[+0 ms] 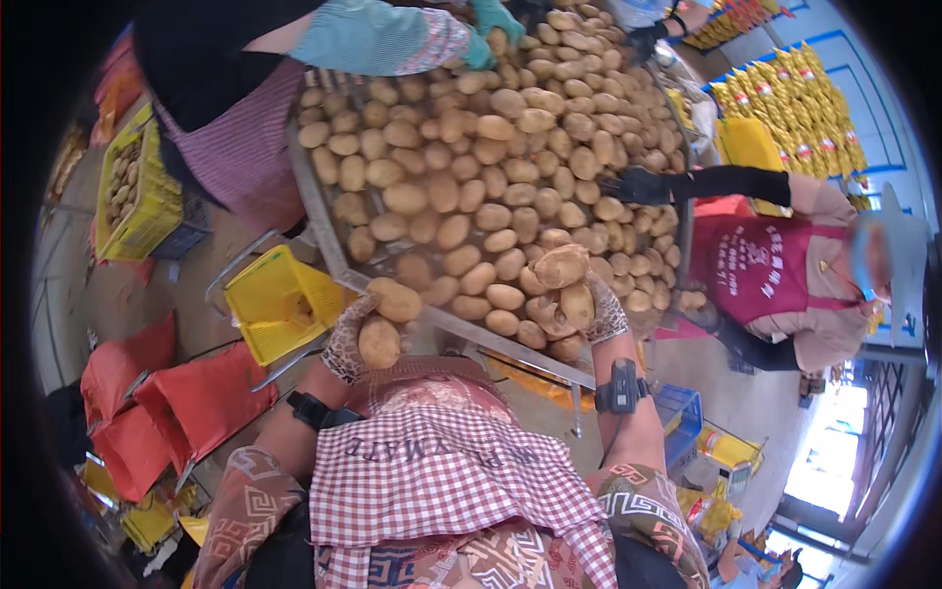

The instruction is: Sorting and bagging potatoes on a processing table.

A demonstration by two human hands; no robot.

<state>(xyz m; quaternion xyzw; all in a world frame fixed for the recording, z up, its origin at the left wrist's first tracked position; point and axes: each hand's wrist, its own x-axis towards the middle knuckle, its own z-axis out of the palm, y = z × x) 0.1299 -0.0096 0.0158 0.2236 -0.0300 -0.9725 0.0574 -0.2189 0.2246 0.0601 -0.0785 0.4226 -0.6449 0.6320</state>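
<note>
Many potatoes [489,217] lie across a metal-edged sorting table [478,324] before me. My left hand [346,342], in a leopard-print glove, grips two potatoes [380,342] just outside the table's near-left corner. My right hand [605,313], in a matching glove, is over the near-right part of the table. It holds two potatoes [561,266], and pale peeling skin or a flaw shows on them. The palm and most fingers of both hands are hidden behind the potatoes.
A yellow basket [283,302] stands by my left arm, near red sacks [184,405]. Farther left is a yellow crate of potatoes [129,191]. Co-workers' gloved hands [636,185] reach over the table from the right and far side. Yellow bagged goods [791,110] are stacked at far right.
</note>
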